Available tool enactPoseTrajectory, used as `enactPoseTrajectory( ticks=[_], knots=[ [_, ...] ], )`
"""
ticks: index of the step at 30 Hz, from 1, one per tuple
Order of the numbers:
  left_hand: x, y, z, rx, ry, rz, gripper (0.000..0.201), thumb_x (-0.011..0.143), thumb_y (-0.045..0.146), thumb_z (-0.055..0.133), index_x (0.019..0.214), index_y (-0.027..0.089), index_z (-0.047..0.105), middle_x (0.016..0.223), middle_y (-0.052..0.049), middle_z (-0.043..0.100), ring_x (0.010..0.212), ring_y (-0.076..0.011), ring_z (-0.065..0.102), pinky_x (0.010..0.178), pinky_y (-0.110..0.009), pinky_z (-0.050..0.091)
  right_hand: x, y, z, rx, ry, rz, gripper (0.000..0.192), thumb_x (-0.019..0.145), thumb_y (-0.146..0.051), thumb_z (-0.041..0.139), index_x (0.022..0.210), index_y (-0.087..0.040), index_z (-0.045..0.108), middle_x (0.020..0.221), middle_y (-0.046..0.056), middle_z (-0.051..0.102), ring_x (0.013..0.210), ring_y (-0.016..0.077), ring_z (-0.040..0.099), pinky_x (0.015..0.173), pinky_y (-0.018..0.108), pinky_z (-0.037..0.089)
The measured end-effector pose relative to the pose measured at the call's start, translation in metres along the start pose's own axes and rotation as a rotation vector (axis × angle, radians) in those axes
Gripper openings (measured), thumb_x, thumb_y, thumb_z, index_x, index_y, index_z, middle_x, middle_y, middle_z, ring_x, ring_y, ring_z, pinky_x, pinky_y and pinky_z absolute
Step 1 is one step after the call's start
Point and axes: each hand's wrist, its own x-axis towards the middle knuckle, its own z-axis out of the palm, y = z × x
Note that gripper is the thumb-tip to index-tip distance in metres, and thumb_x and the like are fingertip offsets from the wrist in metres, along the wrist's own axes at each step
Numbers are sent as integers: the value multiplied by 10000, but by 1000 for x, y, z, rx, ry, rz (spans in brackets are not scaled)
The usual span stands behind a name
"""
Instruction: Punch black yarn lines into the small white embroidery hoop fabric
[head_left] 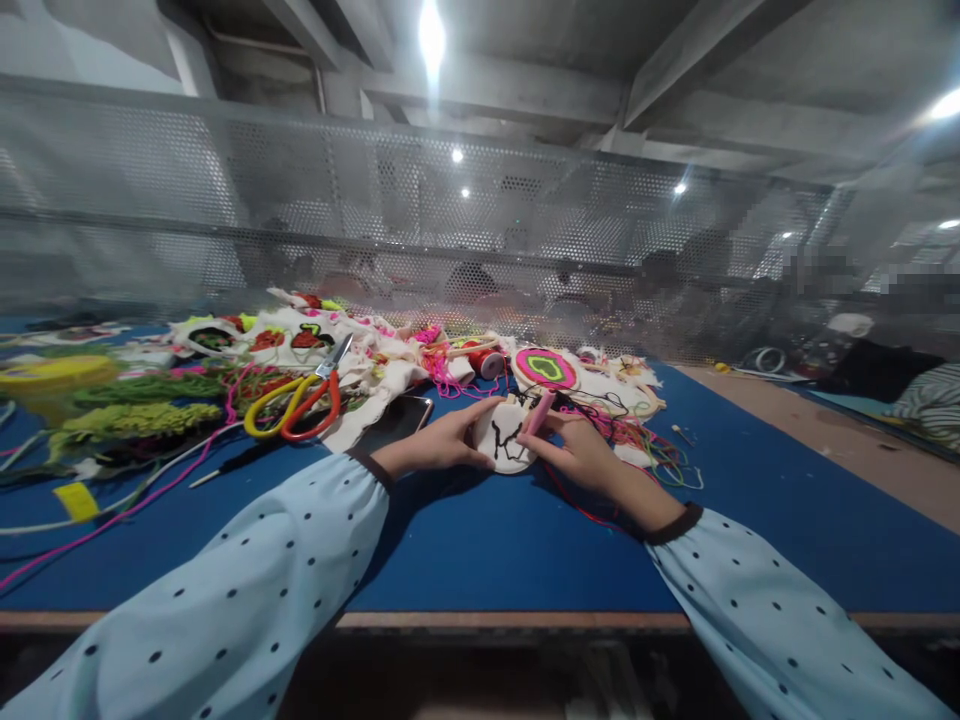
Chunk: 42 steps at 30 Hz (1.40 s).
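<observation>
My left hand (448,440) grips the left rim of a small round embroidery hoop (504,462), its white cloth facing me. Black lines, partly shaped like a K, run across the cloth. A thick pink punch needle (537,414) is pinched in my right hand (579,455); its lower tip meets the cloth near the black lines, though my fingers hide the exact point. Black yarn (576,396) trails behind the right hand. Just beyond lies another hooped piece with a pink and green ring design (547,368).
Orange-and-yellow scissors (309,405) lie left of my hands, beside a dark phone (396,418). White cloth scraps, yarn spools (489,364) and green yarn bundles (142,425) crowd the blue tabletop (480,560). A perforated metal screen (420,240) stands behind; a striped sleeve (930,400) shows far right.
</observation>
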Motion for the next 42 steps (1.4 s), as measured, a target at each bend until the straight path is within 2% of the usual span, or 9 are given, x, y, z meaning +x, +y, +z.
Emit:
enactPoseTrajectory(
  ticks=[9,18,20,25,28,31,35,39,42],
  knots=[
    [0,-3,-1,12,-17,-27,916,589,226,707,1386,195,256,1386,-97,365,1206,-267,391,992,-372,317,0,2,1,-3,11,10,233,857,-365,486,836,-167,605,841,55,639,774,170,577,723,274,408],
    [7,-16,1,-233,-73,-26,897,591,136,684,1373,227,254,1341,-94,399,1160,-241,424,923,-352,378,-1,7,6,-14,-50,33,242,825,-389,521,812,-156,582,804,51,607,714,144,536,672,265,416],
    [7,-11,2,-295,-78,-54,881,592,105,670,1364,229,266,1290,-98,443,1092,-224,470,869,-335,408,-2,8,7,-15,-47,31,247,823,-396,521,804,-157,579,812,51,602,723,144,532,680,268,416],
    [2,1,3,-440,-83,-138,755,650,106,622,1331,223,317,1007,-85,579,766,-150,548,639,-271,439,-2,6,8,-24,-39,24,257,818,-401,527,785,-151,576,842,61,588,741,145,522,692,275,414],
    [2,0,4,-510,-97,-121,707,657,97,620,1301,225,358,993,-75,578,759,-140,546,613,-244,429,-2,5,7,-29,-34,45,242,815,-388,535,809,-150,578,796,48,579,697,139,505,651,267,408],
    [3,-2,8,-553,-40,-119,725,649,75,616,1307,231,354,1044,-79,571,809,-147,547,640,-244,435,0,7,7,-16,3,53,234,816,-382,535,824,-151,578,769,37,570,687,140,494,642,267,404],
    [5,1,10,-576,46,-107,742,638,70,620,1312,225,352,1086,-86,559,822,-152,545,632,-242,440,1,14,9,-10,73,-5,206,809,-361,557,777,-158,581,825,53,577,785,160,506,734,296,408],
    [4,7,8,-573,45,-78,714,647,82,620,1304,200,366,1024,-80,577,751,-129,535,602,-235,434,2,20,11,-64,107,-106,209,805,-364,568,742,-166,592,874,70,579,863,178,499,783,316,397],
    [4,9,5,-569,30,-75,709,649,82,621,1301,202,368,1000,-70,579,737,-121,525,586,-226,425,1,19,11,-84,104,-97,210,814,-375,556,784,-177,622,889,66,591,881,184,505,795,326,394]
  ],
)
